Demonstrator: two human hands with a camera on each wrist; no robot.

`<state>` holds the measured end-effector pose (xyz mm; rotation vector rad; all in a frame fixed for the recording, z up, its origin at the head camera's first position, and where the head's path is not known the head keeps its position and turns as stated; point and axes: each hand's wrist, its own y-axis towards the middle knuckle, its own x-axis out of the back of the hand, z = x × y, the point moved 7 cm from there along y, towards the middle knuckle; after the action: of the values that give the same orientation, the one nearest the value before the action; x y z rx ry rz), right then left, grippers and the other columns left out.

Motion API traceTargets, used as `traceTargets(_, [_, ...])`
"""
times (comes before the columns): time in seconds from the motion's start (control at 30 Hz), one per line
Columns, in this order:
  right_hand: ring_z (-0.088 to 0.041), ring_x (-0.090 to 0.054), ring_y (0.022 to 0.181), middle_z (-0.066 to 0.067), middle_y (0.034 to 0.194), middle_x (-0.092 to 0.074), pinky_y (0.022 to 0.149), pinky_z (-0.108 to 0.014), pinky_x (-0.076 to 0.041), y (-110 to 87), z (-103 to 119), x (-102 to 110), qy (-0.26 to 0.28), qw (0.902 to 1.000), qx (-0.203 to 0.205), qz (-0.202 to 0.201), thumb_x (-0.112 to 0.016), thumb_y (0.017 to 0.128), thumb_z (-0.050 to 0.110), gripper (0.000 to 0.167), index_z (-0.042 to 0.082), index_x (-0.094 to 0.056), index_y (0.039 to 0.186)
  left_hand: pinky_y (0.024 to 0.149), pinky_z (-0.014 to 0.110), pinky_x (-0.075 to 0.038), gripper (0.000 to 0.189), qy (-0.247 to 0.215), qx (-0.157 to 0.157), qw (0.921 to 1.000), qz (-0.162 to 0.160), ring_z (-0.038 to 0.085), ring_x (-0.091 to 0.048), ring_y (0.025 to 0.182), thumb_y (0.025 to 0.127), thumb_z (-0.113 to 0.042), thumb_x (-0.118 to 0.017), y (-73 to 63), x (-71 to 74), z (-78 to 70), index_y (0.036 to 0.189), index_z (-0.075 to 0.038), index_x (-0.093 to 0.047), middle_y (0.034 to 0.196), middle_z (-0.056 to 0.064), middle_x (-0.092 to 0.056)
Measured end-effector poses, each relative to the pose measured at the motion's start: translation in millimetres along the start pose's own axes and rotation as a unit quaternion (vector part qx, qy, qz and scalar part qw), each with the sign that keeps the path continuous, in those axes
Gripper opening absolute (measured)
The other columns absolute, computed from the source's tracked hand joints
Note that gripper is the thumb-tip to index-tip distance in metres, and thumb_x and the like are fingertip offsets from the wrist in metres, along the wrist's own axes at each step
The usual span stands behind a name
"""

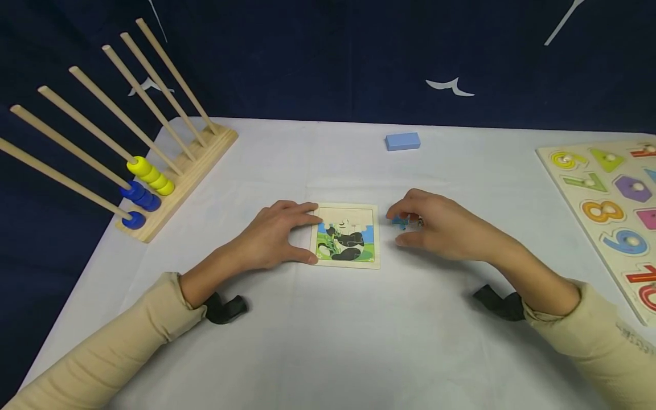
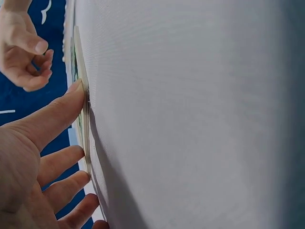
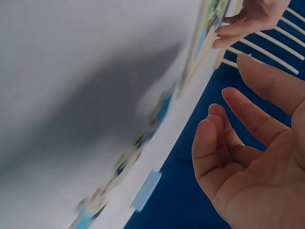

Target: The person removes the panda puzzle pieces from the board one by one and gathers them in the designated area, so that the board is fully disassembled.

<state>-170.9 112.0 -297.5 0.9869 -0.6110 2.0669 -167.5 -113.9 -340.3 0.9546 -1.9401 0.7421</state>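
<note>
A small square wooden panda puzzle (image 1: 348,236) lies flat on the table; its lower part shows coloured pieces, its upper part mostly pale wood. My left hand (image 1: 271,236) rests against its left side, thumb at the near corner and fingertips higher on the edge. In the left wrist view the thumb (image 2: 62,112) touches the board's rim. My right hand (image 1: 441,228) hovers just right of the puzzle, fingers loosely bent with nothing between them. Beneath it lie loose puzzle pieces (image 1: 401,222), partly hidden; the right wrist view shows several pieces (image 3: 152,121) in a blurred row.
A wooden peg rack (image 1: 189,176) with blue and yellow beads stands at the left. A light blue block (image 1: 402,141) lies towards the back. On the right is a board of number and shape pieces (image 1: 574,188). Black straps (image 1: 225,308) hang at the wrists.
</note>
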Motion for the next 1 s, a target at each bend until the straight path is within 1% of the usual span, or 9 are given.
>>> traceTargets(0.13, [-0.021,-0.053,0.09,-0.003,0.098,-0.059,0.079,-0.038,-0.044,9.4,12,-4,0.003,0.9998,0.017,0.004,-0.076,0.085,0.008,0.032,0.006,-0.069,0.116,0.105,0.056,-0.029,0.068,-0.002,0.0,1.0,0.0,0.03,-0.036,0.136,0.075,-0.036,-0.087,0.4,0.3,0.2,0.135,-0.013,-0.063,0.152,0.005,-0.043])
traceTargets(0.23, [-0.022,-0.054,0.09,-0.004,0.098,-0.06,0.079,-0.038,-0.044,17.8,20,-9,0.009,0.9997,0.022,0.01,-0.076,0.085,0.007,0.032,0.006,-0.069,0.116,0.105,0.057,-0.029,0.068,-0.004,0.0,1.0,0.001,0.03,-0.036,0.136,0.076,-0.036,-0.086,0.8,0.7,0.4,0.135,-0.013,-0.063,0.152,0.005,-0.043])
traceTargets(0.37, [-0.023,-0.055,0.09,-0.005,0.099,-0.061,0.081,-0.038,-0.044,30.3,27,-20,0.019,0.9991,0.028,0.025,-0.075,0.085,0.007,0.031,0.004,-0.069,0.116,0.105,0.057,-0.028,0.068,-0.006,0.0,1.0,0.003,0.029,-0.036,0.136,0.076,-0.037,-0.086,1.6,1.1,0.5,0.136,-0.014,-0.062,0.152,0.004,-0.043])
traceTargets(0.5, [-0.021,-0.055,0.086,-0.005,0.095,-0.061,0.079,-0.037,-0.044,43.7,33,-31,0.019,0.9984,0.033,0.042,-0.073,0.086,0.007,0.032,0.001,-0.068,0.117,0.105,0.057,-0.028,0.07,-0.01,-0.001,0.9999,0.005,0.029,-0.036,0.136,0.077,-0.038,-0.085,2.6,1.3,0.3,0.137,-0.014,-0.06,0.152,0.004,-0.043])
traceTargets(0.63, [-0.02,-0.054,0.082,-0.006,0.091,-0.061,0.077,-0.036,-0.044,56.2,35,-41,0.008,0.9986,0.021,0.049,-0.075,0.085,0.008,0.035,-0.002,-0.067,0.117,0.105,0.057,-0.028,0.072,-0.012,-0.001,0.9999,0.004,0.029,-0.036,0.136,0.076,-0.037,-0.086,2.8,1.7,0.4,0.138,-0.013,-0.059,0.152,0.005,-0.043])
traceTargets(0.77, [-0.022,-0.053,0.083,-0.007,0.088,-0.058,0.076,-0.036,-0.043,63.9,36,-47,-0.008,0.9985,-0.006,0.054,-0.078,0.083,0.012,0.038,-0.001,-0.067,0.117,0.105,0.056,-0.028,0.074,-0.016,-0.001,0.9999,0.006,0.028,-0.035,0.137,0.076,-0.038,-0.086,2.8,1.0,0.8,0.139,-0.011,-0.058,0.152,0.005,-0.042])
traceTargets(0.9, [-0.022,-0.052,0.084,-0.007,0.09,-0.058,0.075,-0.036,-0.043,69.1,38,-54,-0.014,0.9977,-0.027,0.061,-0.08,0.083,0.017,0.041,-0.001,-0.067,0.118,0.105,0.056,-0.028,0.076,-0.016,0.001,0.9998,0.007,0.027,-0.034,0.137,0.076,-0.038,-0.086,1.7,0.5,1.8,0.14,-0.01,-0.057,0.152,0.005,-0.042])
traceTargets(1.0, [-0.022,-0.053,0.085,-0.007,0.093,-0.06,0.077,-0.037,-0.044,72.0,40,-57,-0.026,0.9974,-0.032,0.059,-0.08,0.083,0.019,0.038,0.0,-0.069,0.114,0.105,0.056,-0.028,0.076,-0.015,0.002,0.9999,0.006,0.028,-0.034,0.137,0.076,-0.039,-0.086,0.6,1.2,2.4,0.14,-0.011,-0.057,0.152,0.006,-0.042])
